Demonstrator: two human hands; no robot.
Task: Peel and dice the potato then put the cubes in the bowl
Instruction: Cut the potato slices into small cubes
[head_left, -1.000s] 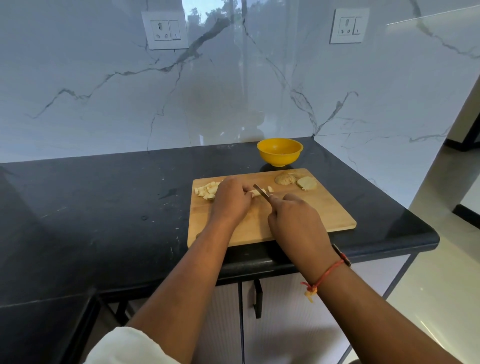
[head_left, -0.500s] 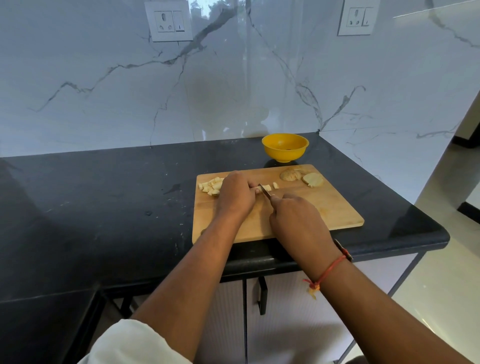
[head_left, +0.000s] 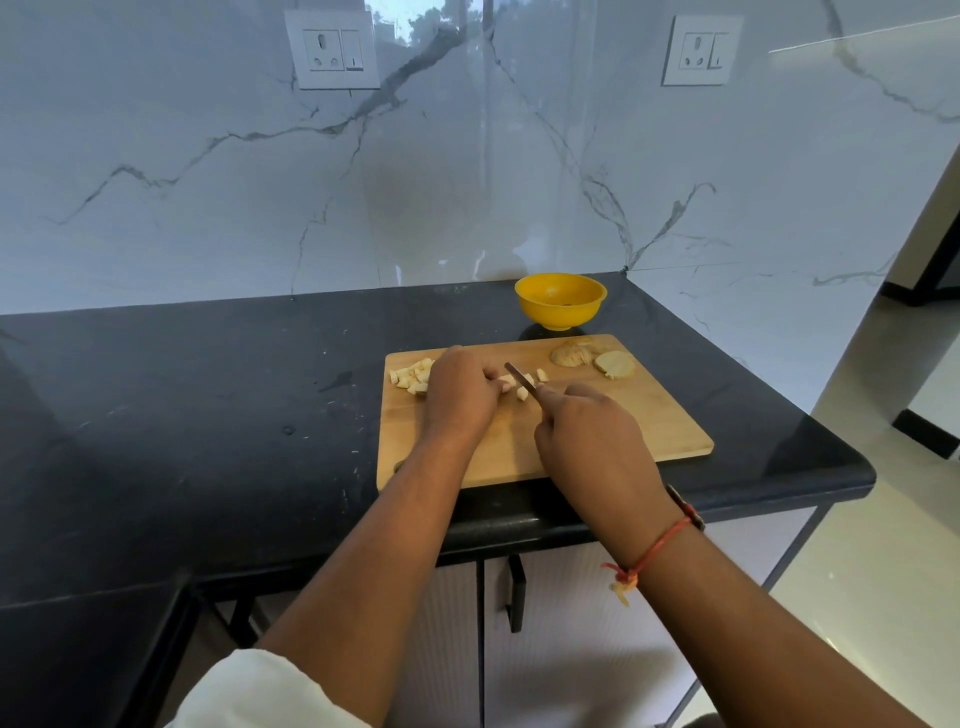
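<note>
On the wooden cutting board (head_left: 649, 431) my left hand (head_left: 460, 397) presses down on a strip of potato (head_left: 506, 383), its fingers curled over it. My right hand (head_left: 592, 441) grips a knife (head_left: 522, 382) whose blade rests across that strip. Cut cubes (head_left: 413, 376) lie piled at the board's far left, and a few loose cubes (head_left: 541, 375) sit just right of the blade. Two uncut potato pieces (head_left: 592, 358) lie at the board's far right corner. The yellow bowl (head_left: 560, 301) stands behind the board.
The board sits on a black stone counter (head_left: 208, 415) that ends close on the right and front. A white marble wall with two sockets (head_left: 335, 49) rises behind. Cabinet doors with a black handle (head_left: 516, 592) are below the counter edge.
The camera view has shifted slightly. My hands stay at the same spot on the board, the knife working through the potato strip, with one more loose cube beside the blade.
</note>
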